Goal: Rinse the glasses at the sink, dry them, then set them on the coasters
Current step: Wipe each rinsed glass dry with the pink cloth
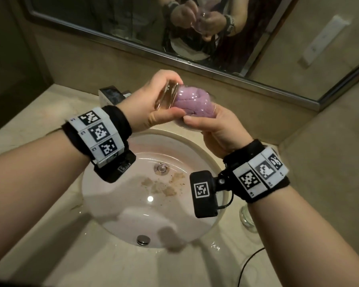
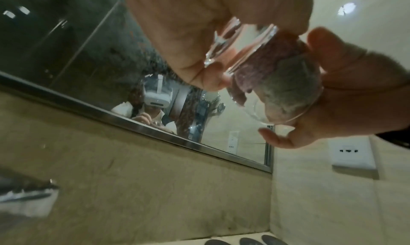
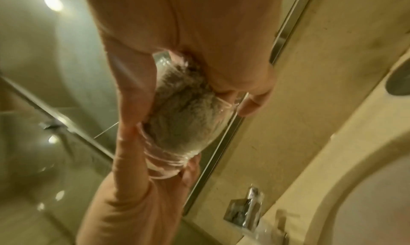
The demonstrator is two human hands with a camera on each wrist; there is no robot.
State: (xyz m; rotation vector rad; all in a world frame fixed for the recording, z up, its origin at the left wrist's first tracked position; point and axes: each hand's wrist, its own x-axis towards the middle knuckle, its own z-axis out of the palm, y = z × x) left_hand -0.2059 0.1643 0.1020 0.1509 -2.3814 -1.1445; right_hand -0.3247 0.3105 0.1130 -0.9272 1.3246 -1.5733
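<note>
A clear glass [image 1: 167, 94] lies sideways in the air above the sink basin [image 1: 153, 150]. A purple cloth [image 1: 188, 104] is stuffed inside it. My left hand [image 1: 149, 100] grips the thick base, thumb below and fingers above. My right hand [image 1: 212, 126] cups the mouth end, with its thumb on the glass wall near the rim. In the left wrist view the glass [image 2: 241, 43] and cloth [image 2: 288, 85] sit between my left hand [image 2: 188, 29] and right hand [image 2: 355, 94]. The right wrist view shows the cloth [image 3: 184, 111] filling the glass [image 3: 168, 159].
A second glass [image 1: 247, 216] stands on the counter right of the basin, partly hidden by my right wrist. A chrome faucet [image 1: 112, 94] stands behind my left hand. Brownish residue [image 1: 164, 186] lies near the drain [image 1: 161, 168]. A mirror [image 1: 133, 27] spans the back wall. A black cable [image 1: 249, 264] crosses the front counter.
</note>
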